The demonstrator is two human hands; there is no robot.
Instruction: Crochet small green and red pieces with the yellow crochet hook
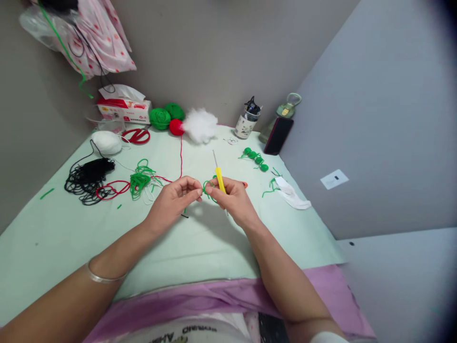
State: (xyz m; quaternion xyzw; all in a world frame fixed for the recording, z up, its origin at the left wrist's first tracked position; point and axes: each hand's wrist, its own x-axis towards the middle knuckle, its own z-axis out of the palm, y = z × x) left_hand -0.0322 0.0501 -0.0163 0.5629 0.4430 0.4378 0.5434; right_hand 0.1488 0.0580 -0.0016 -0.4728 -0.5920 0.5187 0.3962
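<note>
My right hand [233,197] is closed around a crochet hook [220,180] with a yellow handle, its thin metal shaft pointing up and away. Thumb and fingers of that hand also pinch a loop of green yarn [206,185]. Close beside it, my left hand [180,197] is closed, its thumb and forefinger pinching the same green yarn. The small piece between the fingertips is mostly hidden. Past my left hand lies a loose tangle of green yarn [140,183] on the pale green tablecloth [221,247].
Black yarn [91,178], a white yarn ball [107,142] and red scissors [136,136] lie left. Green balls [160,118], a red ball [175,127] and white stuffing [200,125] sit at the back. Small green crocheted balls [257,159], a phone [279,136] and a pen jar [246,124] are right.
</note>
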